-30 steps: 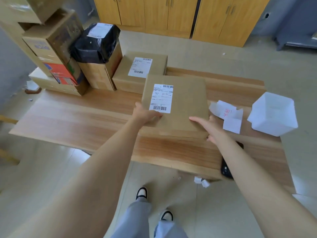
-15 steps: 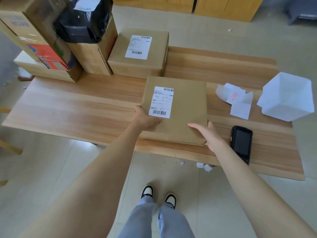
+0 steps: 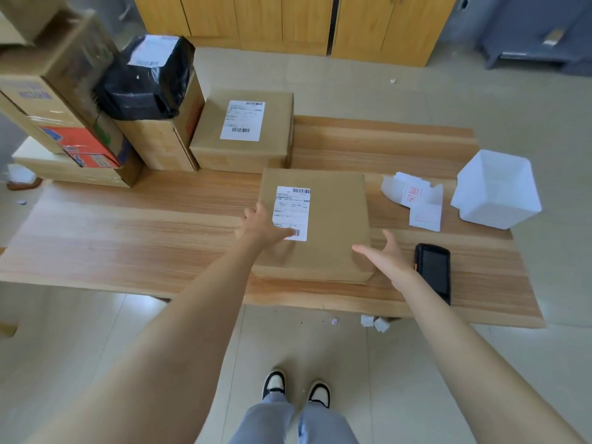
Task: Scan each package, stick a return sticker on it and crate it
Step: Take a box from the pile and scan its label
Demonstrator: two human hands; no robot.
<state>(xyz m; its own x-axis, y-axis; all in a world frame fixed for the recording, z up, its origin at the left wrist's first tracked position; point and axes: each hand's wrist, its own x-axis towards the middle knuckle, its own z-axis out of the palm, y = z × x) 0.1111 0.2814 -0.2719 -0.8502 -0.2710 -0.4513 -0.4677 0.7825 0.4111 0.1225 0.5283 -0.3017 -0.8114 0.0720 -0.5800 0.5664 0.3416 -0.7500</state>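
Package lies near the front edge of the desk; my left grip rests flat on it, thumb covering a barcode on the label, right grip wide beside it. That thumb could spoil a read by the scanner.

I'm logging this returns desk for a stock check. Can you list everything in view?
flat package: 1, brown with white label, table centre front
labelled box: 1, brown, behind the flat package
bagged parcel: 1, black, atop the left cartons
cartons: several, brown, stacked at table's left end
scanner: 1, black, right of the flat package
sticker sheets: few, white with red print, right rear
bin: 1, white, table's right end
table: 1, light wood, centre
cupboards: yellow wood, back wall
shoes: 2, black and white, floor
left hand: 1, on flat package's left edge, thumb on label
right hand: 1, open, at its near right corner
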